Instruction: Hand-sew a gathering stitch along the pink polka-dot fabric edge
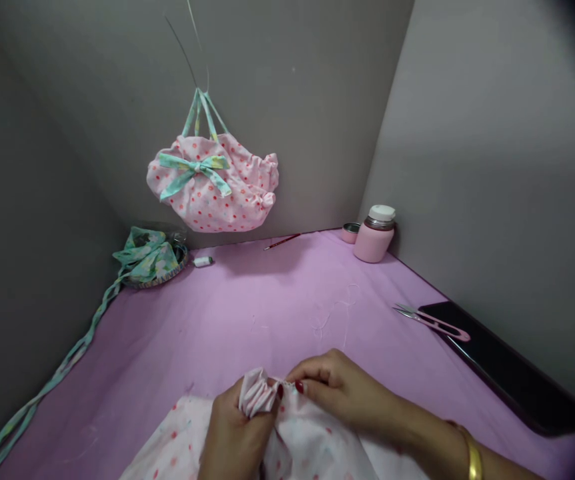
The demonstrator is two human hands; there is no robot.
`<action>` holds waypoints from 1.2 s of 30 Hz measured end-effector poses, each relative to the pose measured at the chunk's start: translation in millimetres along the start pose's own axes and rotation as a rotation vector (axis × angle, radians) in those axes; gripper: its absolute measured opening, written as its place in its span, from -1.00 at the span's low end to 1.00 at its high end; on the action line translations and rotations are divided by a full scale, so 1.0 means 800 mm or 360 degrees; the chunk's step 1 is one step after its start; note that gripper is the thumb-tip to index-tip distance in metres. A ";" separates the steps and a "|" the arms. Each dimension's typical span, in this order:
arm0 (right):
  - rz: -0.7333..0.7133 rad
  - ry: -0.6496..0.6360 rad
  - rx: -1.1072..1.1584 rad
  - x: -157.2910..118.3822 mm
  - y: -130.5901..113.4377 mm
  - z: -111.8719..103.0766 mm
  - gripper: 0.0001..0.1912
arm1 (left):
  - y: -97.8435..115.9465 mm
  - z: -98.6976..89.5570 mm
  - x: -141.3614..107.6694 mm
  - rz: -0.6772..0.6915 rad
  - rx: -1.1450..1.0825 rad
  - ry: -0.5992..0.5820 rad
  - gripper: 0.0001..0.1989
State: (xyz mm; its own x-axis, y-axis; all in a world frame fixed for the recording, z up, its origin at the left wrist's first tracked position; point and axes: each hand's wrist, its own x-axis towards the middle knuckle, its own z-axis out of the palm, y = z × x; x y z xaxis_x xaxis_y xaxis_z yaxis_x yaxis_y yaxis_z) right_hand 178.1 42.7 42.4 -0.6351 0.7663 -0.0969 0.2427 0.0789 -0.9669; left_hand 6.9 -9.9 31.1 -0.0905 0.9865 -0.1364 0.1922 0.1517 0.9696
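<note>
White-pink fabric with red and pale dots (312, 433) lies across the table's near edge. My left hand (240, 430) is closed on a gathered, ruffled part of it, and the bunched folds stick up above the thumb. Close beside it, my right hand (335, 390) pinches the fabric's gathered edge between thumb and fingers. Both thumbs nearly meet at that edge. Whether a needle is in the right fingers is too small to make out.
A dotted pink bag (212, 193) with a green bow hangs ahead. Behind left are a basket (165, 275) with green floral cloth and a thread spool (203, 261). Right stand a pink jar (373, 237) and thread snips (435, 322) on a black slab (512, 373). A pencil (282, 242) lies behind.
</note>
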 end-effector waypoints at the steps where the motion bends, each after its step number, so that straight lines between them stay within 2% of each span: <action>1: -0.0034 0.0013 -0.0086 0.000 -0.001 0.001 -0.72 | 0.000 0.000 -0.001 0.0030 0.0035 -0.0006 -0.80; 3: -0.0070 0.0023 -0.0134 0.000 -0.001 0.003 -0.69 | 0.000 0.002 -0.001 0.0028 0.0015 0.0022 -0.80; 9: -0.0020 0.0005 0.0155 0.000 0.003 0.001 -0.73 | -0.009 0.008 0.005 -0.0255 -0.0449 0.0165 -0.76; 13: 0.0090 -0.0028 0.0383 0.001 0.004 0.001 -0.74 | -0.012 0.005 0.007 -0.0299 -0.0557 0.0060 -0.76; 19: 0.0178 -0.0102 0.0691 0.003 0.011 0.002 -0.69 | 0.000 0.003 0.004 -0.0423 -0.0741 -0.0050 -0.76; 27: 0.0231 -0.0209 0.0746 0.004 0.027 -0.005 -0.65 | 0.002 0.003 0.003 -0.0531 -0.0862 -0.0151 -0.77; 36: 0.0239 -0.0300 0.0860 0.005 0.026 -0.009 -0.64 | 0.001 0.001 0.004 -0.0466 -0.1029 -0.0302 -0.82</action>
State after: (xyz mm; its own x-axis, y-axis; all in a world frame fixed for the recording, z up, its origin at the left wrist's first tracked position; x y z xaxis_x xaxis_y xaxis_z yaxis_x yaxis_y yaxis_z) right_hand 186.2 51.9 23.6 -0.7539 0.6138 -0.2343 -0.0368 -0.3955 -0.9177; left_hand 7.7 -6.4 31.1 0.1324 0.9138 -0.3840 -0.4338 0.4018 0.8065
